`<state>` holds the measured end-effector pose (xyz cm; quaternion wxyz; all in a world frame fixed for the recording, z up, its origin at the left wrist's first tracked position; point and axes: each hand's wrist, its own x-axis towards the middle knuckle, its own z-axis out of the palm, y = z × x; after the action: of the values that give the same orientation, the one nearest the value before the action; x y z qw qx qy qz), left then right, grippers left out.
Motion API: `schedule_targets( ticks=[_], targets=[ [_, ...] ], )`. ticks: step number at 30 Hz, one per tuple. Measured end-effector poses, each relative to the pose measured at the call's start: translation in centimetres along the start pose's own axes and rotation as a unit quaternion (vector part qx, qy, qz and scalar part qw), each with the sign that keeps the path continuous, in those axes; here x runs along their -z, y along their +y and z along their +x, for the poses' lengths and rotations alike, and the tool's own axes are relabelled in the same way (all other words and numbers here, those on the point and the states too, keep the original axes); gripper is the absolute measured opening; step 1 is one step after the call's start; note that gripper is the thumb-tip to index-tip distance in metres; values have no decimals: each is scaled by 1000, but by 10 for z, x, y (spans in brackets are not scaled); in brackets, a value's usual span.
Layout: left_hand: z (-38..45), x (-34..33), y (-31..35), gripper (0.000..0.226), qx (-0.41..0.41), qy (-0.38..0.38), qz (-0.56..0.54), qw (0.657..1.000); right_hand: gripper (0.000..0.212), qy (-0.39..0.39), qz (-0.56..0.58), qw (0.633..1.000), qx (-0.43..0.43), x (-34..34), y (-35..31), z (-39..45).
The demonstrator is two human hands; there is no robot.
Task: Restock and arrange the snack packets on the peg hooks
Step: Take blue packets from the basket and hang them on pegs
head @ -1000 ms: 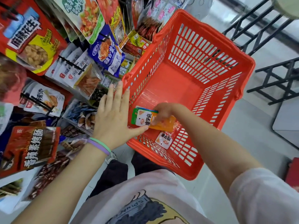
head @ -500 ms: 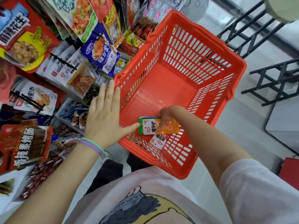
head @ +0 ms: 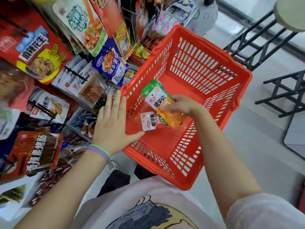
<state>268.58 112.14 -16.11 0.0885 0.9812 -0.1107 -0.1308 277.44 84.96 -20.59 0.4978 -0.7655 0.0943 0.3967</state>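
Raised since before, green-and-orange snack packet pinched in right hand; left hand flat, empty.

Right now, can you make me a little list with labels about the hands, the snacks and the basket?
place: snack rack with packets on peg hooks, left of the basket
basket: orange basket, slotted walls
left hand: left hand lies flat with straight fingers on the basket's near left rim
right hand: right hand inside the basket, its grip pinching the green and orange packet
packet left in basket: small white and red packet, beside and partly under the held one
wrist: purple and green bands on the left wrist
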Motion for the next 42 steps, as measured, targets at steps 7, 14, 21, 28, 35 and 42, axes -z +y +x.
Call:
schedule_targets(
  ticks=[7,14,21,28,35,42],
  targets=[
    [9,52,31,88,98,33,-343,934,30,62,402,889,208,-20,-75,-56],
    [12,139,49,27,201,178,-745,610,20,0,327,911,252,-60,-141,-87],
    [-51,169,-4,71,224,177,-742,607,54,-6,154,935,320,-108,-182,-119],
    [-178,200,-43,35,119,155,-849,491,49,69,-90,871,478,-242,-226,-193],
    [-316,259,-85,30,63,283,-776,560,66,46,-54,822,565,-325,-292,-284],
    [-396,333,-108,34,19,391,-709,587,30,-43,68,781,620,-367,-360,-368]
  ],
)
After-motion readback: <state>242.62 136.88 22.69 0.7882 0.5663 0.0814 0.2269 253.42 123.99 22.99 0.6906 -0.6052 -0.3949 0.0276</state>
